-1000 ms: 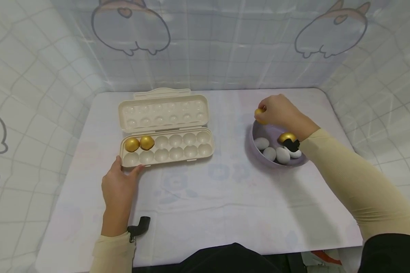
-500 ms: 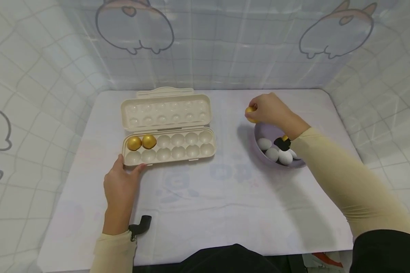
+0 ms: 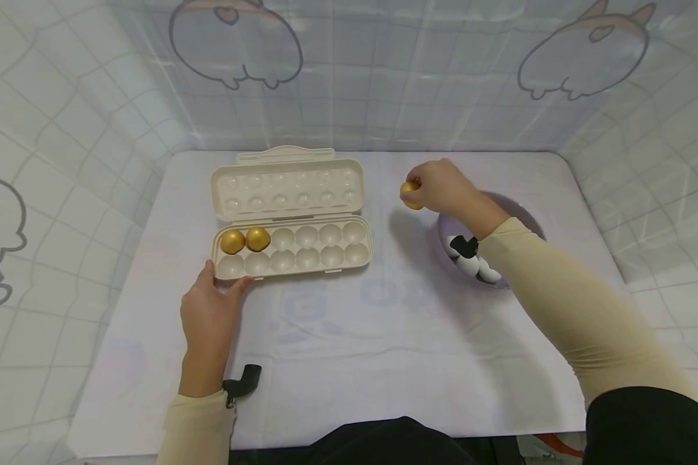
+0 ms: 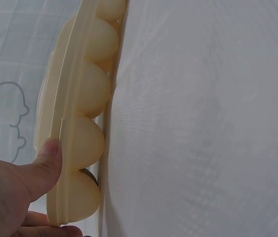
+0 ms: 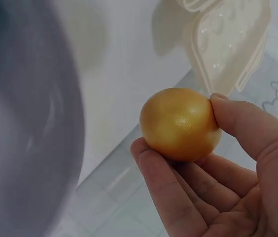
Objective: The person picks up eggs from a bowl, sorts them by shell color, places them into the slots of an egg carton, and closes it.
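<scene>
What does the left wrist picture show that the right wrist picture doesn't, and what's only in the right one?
Only the left wrist view: the left hand gripping the edge of the carton, and the rounded undersides of the carton's cups.

Only the right wrist view: the right hand pinching a gold egg, part of the purple bowl, and some of the carton's dimpled inside.

Both: part of the carton, the white table and the wall.

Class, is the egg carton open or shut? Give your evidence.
Open. The egg carton's lid is folded back behind the base, exposing the cups, two of which hold golden eggs.
</scene>
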`<state>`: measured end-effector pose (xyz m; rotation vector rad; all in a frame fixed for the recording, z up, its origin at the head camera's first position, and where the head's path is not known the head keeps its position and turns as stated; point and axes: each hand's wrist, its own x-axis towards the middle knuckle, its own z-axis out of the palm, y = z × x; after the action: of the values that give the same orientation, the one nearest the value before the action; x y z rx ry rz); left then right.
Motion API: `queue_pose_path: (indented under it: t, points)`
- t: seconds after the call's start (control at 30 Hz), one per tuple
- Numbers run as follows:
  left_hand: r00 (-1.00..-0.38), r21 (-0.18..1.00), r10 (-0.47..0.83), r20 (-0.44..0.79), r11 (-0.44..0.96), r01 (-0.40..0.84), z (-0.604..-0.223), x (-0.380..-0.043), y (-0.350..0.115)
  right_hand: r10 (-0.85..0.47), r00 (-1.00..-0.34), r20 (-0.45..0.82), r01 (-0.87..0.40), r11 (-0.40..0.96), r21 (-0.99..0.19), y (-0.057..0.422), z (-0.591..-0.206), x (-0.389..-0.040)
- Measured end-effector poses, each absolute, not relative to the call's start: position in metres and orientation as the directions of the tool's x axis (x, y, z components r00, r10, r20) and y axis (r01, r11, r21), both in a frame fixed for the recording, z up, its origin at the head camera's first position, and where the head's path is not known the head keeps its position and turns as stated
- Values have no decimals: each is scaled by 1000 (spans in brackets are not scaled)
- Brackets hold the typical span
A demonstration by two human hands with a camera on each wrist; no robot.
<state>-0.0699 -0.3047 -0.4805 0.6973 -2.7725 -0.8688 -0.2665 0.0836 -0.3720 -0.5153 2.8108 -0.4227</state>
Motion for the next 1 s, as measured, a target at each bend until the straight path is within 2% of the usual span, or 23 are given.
queue_pose_path:
  t: [0.63,1.0]
  points:
    - [-877,573,-479,15,723,-386,-482,-70,-304,-422,-886,-195,-319,857,-405,40,-376,-262]
    - [-877,575,-480,-5,716,-395,-481,-68,-302,-485,-866,-117,-394,809,-437,9,-384,-256]
